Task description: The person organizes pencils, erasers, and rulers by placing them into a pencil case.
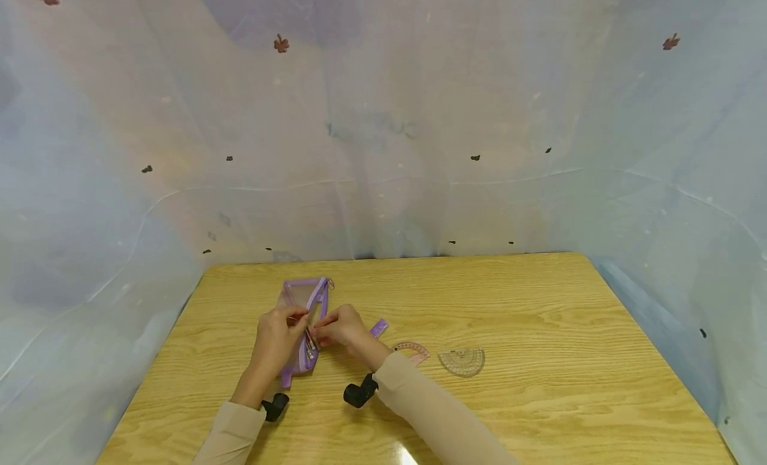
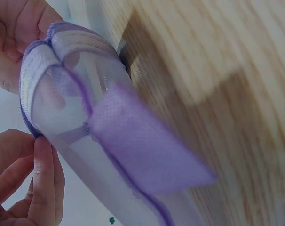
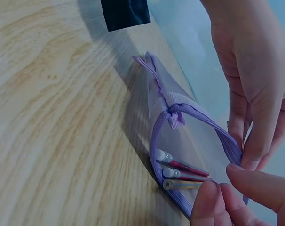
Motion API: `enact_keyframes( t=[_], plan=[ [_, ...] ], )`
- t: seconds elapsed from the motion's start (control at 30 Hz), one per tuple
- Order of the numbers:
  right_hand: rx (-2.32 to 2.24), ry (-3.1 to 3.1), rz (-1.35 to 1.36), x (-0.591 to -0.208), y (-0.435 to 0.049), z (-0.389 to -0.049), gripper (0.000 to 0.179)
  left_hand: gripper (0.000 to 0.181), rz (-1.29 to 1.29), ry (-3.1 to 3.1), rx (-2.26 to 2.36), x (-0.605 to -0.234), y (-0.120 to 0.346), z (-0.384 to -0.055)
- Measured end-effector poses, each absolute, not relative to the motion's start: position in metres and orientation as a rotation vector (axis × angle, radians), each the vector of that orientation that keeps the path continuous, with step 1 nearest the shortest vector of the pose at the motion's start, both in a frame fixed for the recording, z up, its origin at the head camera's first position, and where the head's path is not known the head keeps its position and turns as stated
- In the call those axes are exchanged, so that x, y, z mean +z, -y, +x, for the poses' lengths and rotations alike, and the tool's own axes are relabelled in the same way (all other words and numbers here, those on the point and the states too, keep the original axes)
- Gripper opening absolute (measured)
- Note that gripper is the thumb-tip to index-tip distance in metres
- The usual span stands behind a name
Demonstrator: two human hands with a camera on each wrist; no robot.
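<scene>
A purple-edged mesh pencil pouch (image 1: 299, 293) lies toward the left of the table with its zip parted. My left hand (image 1: 276, 335) pinches one zip edge between thumb and fingers, as the right wrist view shows too. In the opening, several pencils (image 3: 184, 175) lie with white eraser ends showing and draw together toward my right hand (image 1: 341, 328). That hand reaches over the other zip edge, its thumb and fingertips pinching around the pencils; their far ends are hidden. A purple tab (image 2: 149, 141) sticks out from the pouch's near end.
Right of the pouch lie a pink protractor (image 1: 413, 349), a clear protractor (image 1: 463, 361) and a purple strip-like piece (image 1: 379, 328), partly behind the right forearm. A black wrist camera mount (image 1: 359, 391) sits below the right wrist. Pale cloth (image 1: 383, 205) hangs behind the wooden table (image 1: 539, 312).
</scene>
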State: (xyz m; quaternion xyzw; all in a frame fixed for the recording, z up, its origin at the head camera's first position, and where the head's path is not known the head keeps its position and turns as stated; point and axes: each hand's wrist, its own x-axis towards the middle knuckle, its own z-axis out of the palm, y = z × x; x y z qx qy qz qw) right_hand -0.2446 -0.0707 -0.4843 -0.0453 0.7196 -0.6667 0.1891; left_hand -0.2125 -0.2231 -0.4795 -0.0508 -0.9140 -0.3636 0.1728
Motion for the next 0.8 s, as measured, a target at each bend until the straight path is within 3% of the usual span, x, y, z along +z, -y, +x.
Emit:
enact_keyframes(
  t=[0.8],
  plan=[
    [-1.685, -2.248, -0.232, -0.472, 0.036, -0.263, 0.011, 0.011, -0.144, 2.59, -1.05, -0.478, 0.224, -0.211]
  ],
)
